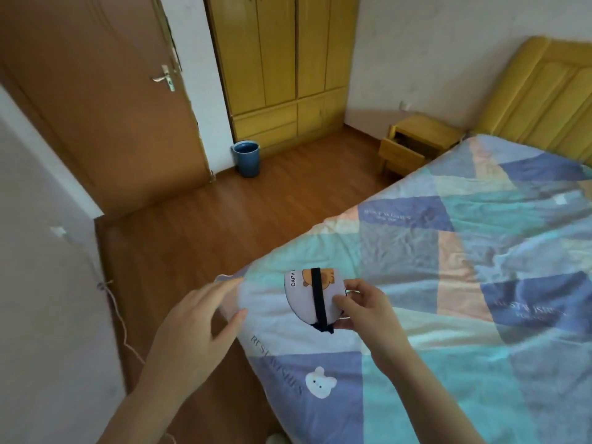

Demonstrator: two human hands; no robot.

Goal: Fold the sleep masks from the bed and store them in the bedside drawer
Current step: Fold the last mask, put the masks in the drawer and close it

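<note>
A folded white sleep mask (304,296) with an orange cartoon print and a black strap across it is held just above the bed corner. My right hand (365,310) pinches its right edge. My left hand (198,318) hovers to the left of the mask with fingers spread, holding nothing. The yellow bedside table (426,129) stands far off beside the headboard, and its drawer (400,155) is pulled open. I cannot see inside the drawer.
The bed (464,283) with a blue and teal patchwork cover fills the right side. Wooden floor lies between the bed and a brown door (105,100). A blue bin (246,158) stands by the yellow wardrobe (282,65). A white wall is close on the left.
</note>
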